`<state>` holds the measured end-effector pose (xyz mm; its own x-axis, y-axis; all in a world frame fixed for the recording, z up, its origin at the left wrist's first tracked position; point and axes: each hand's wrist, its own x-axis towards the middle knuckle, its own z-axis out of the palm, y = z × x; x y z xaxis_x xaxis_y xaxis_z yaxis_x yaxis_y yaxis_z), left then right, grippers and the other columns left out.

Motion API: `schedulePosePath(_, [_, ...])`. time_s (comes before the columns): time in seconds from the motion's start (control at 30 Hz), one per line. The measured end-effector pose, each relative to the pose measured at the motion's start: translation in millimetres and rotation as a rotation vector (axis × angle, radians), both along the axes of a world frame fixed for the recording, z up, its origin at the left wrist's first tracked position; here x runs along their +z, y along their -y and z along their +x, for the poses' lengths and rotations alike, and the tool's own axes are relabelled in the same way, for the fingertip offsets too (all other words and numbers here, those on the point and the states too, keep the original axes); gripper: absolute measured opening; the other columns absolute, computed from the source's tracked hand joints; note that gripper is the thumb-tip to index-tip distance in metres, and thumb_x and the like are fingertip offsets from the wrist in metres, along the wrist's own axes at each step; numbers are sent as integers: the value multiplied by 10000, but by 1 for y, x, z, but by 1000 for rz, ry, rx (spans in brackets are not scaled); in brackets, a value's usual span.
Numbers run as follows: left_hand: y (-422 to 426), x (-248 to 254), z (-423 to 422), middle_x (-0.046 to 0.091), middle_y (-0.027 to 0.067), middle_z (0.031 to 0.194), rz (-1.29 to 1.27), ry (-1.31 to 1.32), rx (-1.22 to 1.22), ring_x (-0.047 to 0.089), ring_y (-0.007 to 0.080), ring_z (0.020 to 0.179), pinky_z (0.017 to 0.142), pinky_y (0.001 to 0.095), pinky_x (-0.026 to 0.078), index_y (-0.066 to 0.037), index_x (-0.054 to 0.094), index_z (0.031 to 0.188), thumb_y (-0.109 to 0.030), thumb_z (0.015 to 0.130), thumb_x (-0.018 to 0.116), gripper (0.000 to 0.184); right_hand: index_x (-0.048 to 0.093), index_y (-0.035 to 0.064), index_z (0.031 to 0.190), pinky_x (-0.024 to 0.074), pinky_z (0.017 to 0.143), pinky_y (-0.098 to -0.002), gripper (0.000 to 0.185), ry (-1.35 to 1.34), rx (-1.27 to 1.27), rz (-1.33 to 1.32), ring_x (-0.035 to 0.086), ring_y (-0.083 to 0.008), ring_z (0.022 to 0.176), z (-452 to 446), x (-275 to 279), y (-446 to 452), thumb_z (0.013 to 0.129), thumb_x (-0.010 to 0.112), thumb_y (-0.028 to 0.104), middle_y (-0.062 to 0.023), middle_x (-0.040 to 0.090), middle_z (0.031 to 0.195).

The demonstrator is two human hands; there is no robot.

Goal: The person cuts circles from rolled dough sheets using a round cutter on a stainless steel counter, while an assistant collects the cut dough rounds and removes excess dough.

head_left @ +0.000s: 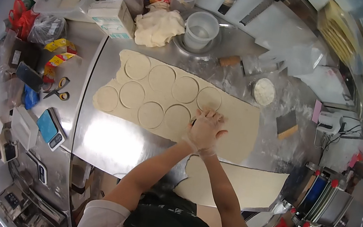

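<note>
My left hand point(203, 132) and my right hand point(208, 150), in thin clear gloves, are stacked over a rolled-out dough sheet point(237, 128). The left seems to lie on top, its fingers stretched and thumb out to the right; the right is mostly covered. A small dark edge shows by the fingers, but whatever is under the palms is hidden. Several round outlines, such as one cut circle point(150, 115), are pressed into the sheet in two rows left of my hands. A second dough piece point(246, 188) lies under my right forearm, along the near table edge.
Beyond the sheet are a dough lump point(158, 28), a clear plastic tub point(201, 30), a rolling pin point(229, 61) and a bowl of flour point(264, 91). A scraper point(287, 125) lies right. Scissors point(58, 90) and a scale point(51, 128) are left on the steel table point(104, 136).
</note>
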<state>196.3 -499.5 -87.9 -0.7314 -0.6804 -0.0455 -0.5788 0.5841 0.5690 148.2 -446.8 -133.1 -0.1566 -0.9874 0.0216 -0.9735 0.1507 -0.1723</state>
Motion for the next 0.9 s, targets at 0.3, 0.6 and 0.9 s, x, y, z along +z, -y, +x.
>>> schedulePosePath(0.3, [-8, -35, 44, 607, 151, 1075, -39, -554, 405, 593, 304, 945, 823, 428, 489, -74, 488, 1390, -193, 920, 550, 489, 510, 187, 1413, 527, 831, -451, 461, 109, 74, -493, 547, -328, 1165, -41, 15, -13, 961, 563, 255, -133, 552, 1294])
schedulePosePath(0.6, [8, -79, 63, 650, 73, 696, -112, -102, 55, 623, 241, 550, 487, 391, 479, -110, 344, 1516, -74, 882, 559, 671, 537, 159, 1401, 430, 480, -439, 446, 326, -395, -207, 556, -323, 475, -18, 1, -47, 955, 550, 148, -174, 560, 611])
schedulePosePath(0.9, [-34, -73, 54, 637, 120, 740, 24, -245, 394, 598, 272, 565, 567, 404, 485, -140, 387, 1503, -129, 960, 520, 559, 597, 137, 1337, 508, 569, -420, 366, 375, -159, -288, 664, -329, 626, -46, 12, -29, 977, 537, 155, -214, 683, 861])
